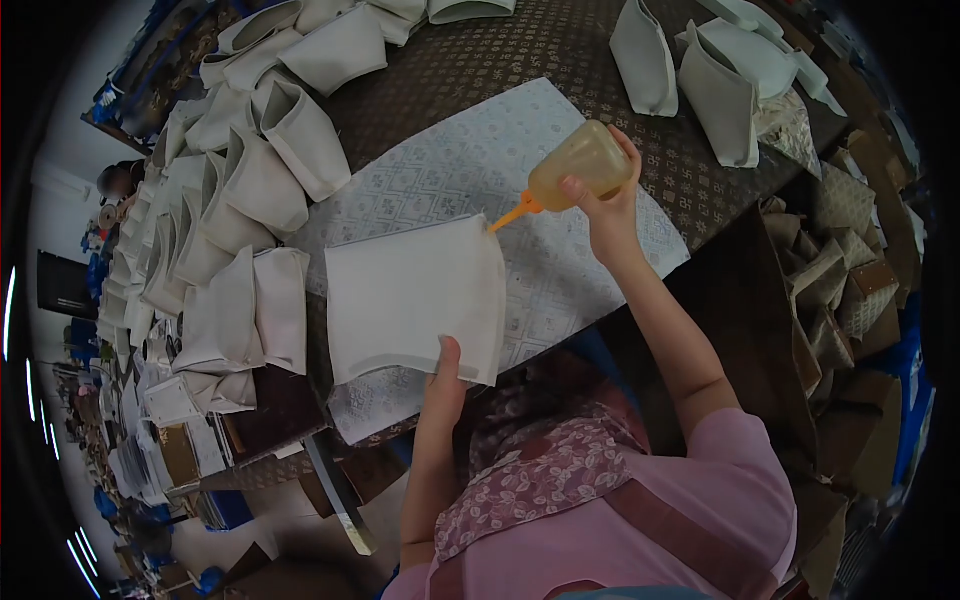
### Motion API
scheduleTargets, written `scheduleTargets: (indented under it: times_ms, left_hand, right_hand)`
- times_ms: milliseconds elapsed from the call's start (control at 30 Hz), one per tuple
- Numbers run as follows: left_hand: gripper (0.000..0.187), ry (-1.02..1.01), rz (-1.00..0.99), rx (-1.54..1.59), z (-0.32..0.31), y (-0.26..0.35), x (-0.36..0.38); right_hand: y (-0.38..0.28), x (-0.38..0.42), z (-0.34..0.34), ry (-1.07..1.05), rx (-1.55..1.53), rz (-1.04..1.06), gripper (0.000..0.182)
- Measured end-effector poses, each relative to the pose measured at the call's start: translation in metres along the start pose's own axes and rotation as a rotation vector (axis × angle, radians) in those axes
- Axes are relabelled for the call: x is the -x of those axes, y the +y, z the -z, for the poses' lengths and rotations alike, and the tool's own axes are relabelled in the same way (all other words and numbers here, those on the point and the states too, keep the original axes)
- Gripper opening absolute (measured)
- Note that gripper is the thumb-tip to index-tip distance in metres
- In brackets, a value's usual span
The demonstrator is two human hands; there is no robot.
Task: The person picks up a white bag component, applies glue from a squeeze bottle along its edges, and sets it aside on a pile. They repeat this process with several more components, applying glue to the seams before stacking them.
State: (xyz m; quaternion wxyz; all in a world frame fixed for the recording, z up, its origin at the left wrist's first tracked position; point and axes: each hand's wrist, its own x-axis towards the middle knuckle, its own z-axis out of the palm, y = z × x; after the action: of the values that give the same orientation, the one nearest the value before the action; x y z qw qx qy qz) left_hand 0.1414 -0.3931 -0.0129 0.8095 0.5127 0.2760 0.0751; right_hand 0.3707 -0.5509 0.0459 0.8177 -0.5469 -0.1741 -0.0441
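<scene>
A flat white fabric piece point(415, 300) lies over a patterned light sheet point(550, 270) on the table. My left hand point(445, 385) grips its lower edge near the right corner, thumb on top and the other fingers hidden beneath. In my right hand point(608, 190) is a translucent squeeze bottle point(582, 168) of yellowish liquid, tilted down to the left. Its orange nozzle point(515, 213) points at the upper right corner of the white piece, touching or very close to it.
Many white fabric pouches point(260, 180) crowd the table's left side. More white pieces point(720, 95) stand at the upper right. Patterned brown pieces point(850, 290) are heaped beyond the table on the right. A metal strip point(340, 500) juts out below the table's front left edge.
</scene>
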Motion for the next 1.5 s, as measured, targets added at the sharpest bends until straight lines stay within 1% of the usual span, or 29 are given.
scheduleTargets:
  times_ms: [67,167,367,467,533,567,667,733,833,933,1033,1133,1233,1500]
  left_hand:
    - [0.081,0.011,0.031,-0.015,0.004,0.0,0.001]
    - [0.073,0.04,0.082,0.074,0.011,-0.005,-0.001]
    - [0.071,0.019,0.022,0.095,0.005,-0.002,0.001]
    - [0.086,-0.012,0.02,-0.003,0.004,-0.001,0.0]
    - [0.075,0.015,0.051,0.052,0.006,-0.004,-0.002]
    - [0.07,0.026,0.064,0.078,0.007,-0.005,-0.003]
    - [0.071,-0.001,0.079,0.083,0.007,-0.003,-0.005]
    - [0.072,0.024,0.103,0.08,0.005,-0.001,-0.003]
    - [0.071,0.036,0.1,0.081,0.001,0.001,-0.001]
    - [0.069,0.024,0.068,0.086,-0.003,0.001,-0.003]
    - [0.067,0.033,0.074,0.089,-0.009,0.002,-0.003]
    - [0.065,0.008,0.063,0.114,-0.017,0.006,-0.005]
    - [0.064,-0.027,0.038,0.145,-0.022,0.003,-0.011]
    - [0.063,-0.064,0.017,0.143,-0.035,0.002,-0.018]
  right_hand:
    - [0.005,0.001,-0.003,0.018,0.0,0.017,0.091]
    - [0.007,0.001,-0.006,0.004,0.053,0.052,0.09]
    - [0.015,0.001,-0.01,-0.036,0.078,0.08,0.089]
    - [0.024,0.002,-0.009,-0.041,0.091,0.087,0.088]
    - [0.033,0.002,-0.004,-0.042,0.101,0.09,0.087]
    - [0.039,0.001,-0.002,-0.027,0.089,0.074,0.087]
    - [0.052,-0.001,0.007,0.014,0.037,-0.004,0.086]
    - [0.058,-0.006,0.012,0.033,-0.03,-0.082,0.085]
    - [0.066,-0.008,0.016,0.112,-0.142,-0.304,0.081]
    - [0.079,-0.007,0.024,0.131,-0.145,-0.406,0.078]
    - [0.074,0.003,0.026,0.146,-0.156,-0.442,0.059]
    - [0.051,0.014,0.026,0.117,-0.16,-0.468,0.064]
    - [0.043,0.029,0.028,0.162,-0.14,-0.488,0.058]
    - [0.023,0.07,0.034,0.157,-0.125,-0.489,0.072]
